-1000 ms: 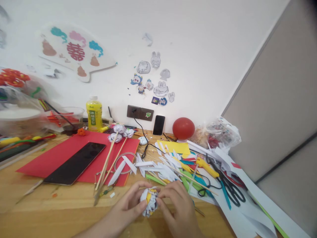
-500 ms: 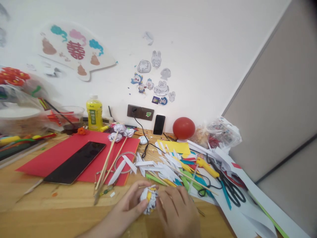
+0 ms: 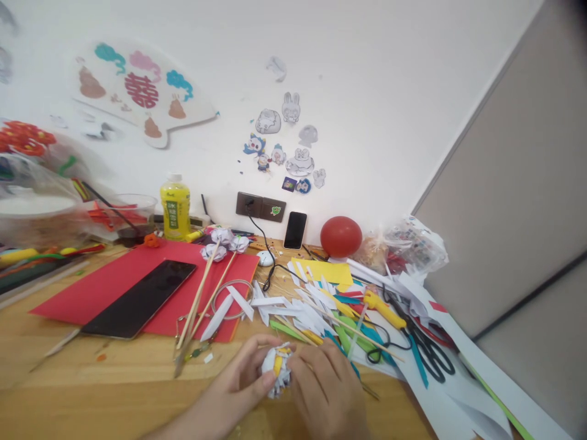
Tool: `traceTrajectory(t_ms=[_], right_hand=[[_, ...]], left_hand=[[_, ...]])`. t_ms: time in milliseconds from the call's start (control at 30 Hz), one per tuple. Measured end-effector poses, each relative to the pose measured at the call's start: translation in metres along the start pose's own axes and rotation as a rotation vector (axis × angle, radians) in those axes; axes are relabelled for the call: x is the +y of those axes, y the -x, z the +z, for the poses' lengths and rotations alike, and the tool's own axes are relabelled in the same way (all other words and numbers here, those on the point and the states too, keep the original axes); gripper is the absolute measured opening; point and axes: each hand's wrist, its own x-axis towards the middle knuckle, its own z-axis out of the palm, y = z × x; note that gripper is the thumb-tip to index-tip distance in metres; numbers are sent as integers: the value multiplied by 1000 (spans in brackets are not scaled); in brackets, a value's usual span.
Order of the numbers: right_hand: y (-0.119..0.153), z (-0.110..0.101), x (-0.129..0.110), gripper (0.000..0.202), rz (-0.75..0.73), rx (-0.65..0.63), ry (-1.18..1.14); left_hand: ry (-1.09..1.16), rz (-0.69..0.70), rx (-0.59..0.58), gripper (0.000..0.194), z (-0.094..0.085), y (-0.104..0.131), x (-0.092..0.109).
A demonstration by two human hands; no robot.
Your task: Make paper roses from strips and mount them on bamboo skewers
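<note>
A small white paper ball [image 3: 276,370] with a yellow strip on it sits between my two hands, low in the middle of the view. My left hand [image 3: 247,376] is wrapped round its left side, the thumb lying on its front. At its right side is my right hand [image 3: 328,385], with bent fingers pressed against the ball; their tips are partly hidden. Beyond them lies a pile of folded white paper strips [image 3: 296,311], with yellow, green and blue pieces among them.
Red paper [image 3: 68,299] and a black tablet [image 3: 142,299] lie left, beside wooden sticks [image 3: 202,299] topped with white paper flowers [image 3: 221,236]. A yellow bottle [image 3: 175,208], a phone [image 3: 295,230] and a red balloon [image 3: 340,237] stand behind. A yellow glue gun [image 3: 385,310] and scissors [image 3: 428,351] lie right.
The paper ball has turned slightly between my hands, so its yellow strip shows differently. My right hand's fingers have shifted a little on it.
</note>
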Motion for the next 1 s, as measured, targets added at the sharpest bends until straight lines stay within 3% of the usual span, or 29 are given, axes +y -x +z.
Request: traceTrajectory(t_ms=[200, 467, 600, 700, 800, 1000], right_hand=[[-2, -4, 9, 20, 165, -139, -242], [-3, -8, 15, 27, 151, -281, -340], [-1, -5, 12, 18, 213, -165, -278], [2, -2, 8, 14, 46, -73, -121], [3, -1, 5, 16, -57, -61, 14], [2, -1, 4, 11, 58, 50, -35]], left_hand=[[-15, 7, -35, 28, -2, -3, 0], [-78, 30, -58, 30, -6, -2, -4], [-37, 10, -55, 28, -1, -2, 2], [-16, 10, -61, 25, -1, -2, 2], [-20, 20, -59, 25, -3, -1, -1], [-16, 2, -43, 27, -1, -1, -1]])
